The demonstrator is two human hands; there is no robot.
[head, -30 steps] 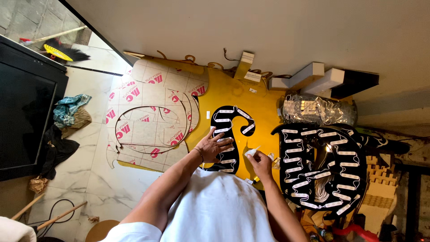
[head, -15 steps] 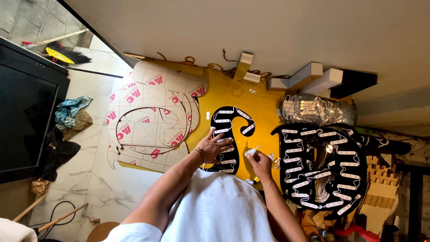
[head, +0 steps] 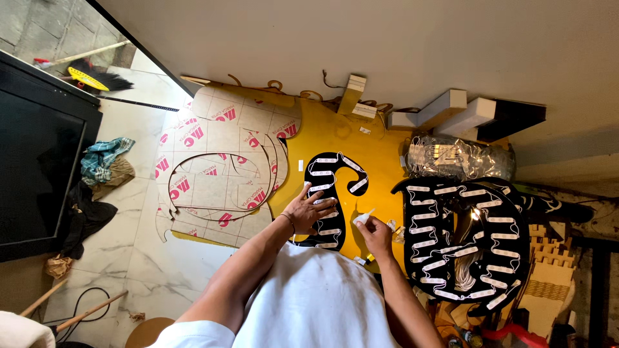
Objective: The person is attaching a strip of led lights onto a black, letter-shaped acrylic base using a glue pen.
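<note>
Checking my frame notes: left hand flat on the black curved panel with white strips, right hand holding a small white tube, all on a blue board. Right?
Not quite. In the head view the board is yellow, not blue. The left hand does lie on the black curved panel, and the right hand holds the small white tube.

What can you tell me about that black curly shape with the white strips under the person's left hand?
The black curly shape is a flat, dark cutout with a hooked top, lying face up on the yellow sheet. Small white rectangular modules, joined by thin wires, run in a chain along its curve. The left hand presses flat on its lower middle. The right hand, just beside it, holds a small white tube. Its lower end is hidden behind the white shirt.
</note>
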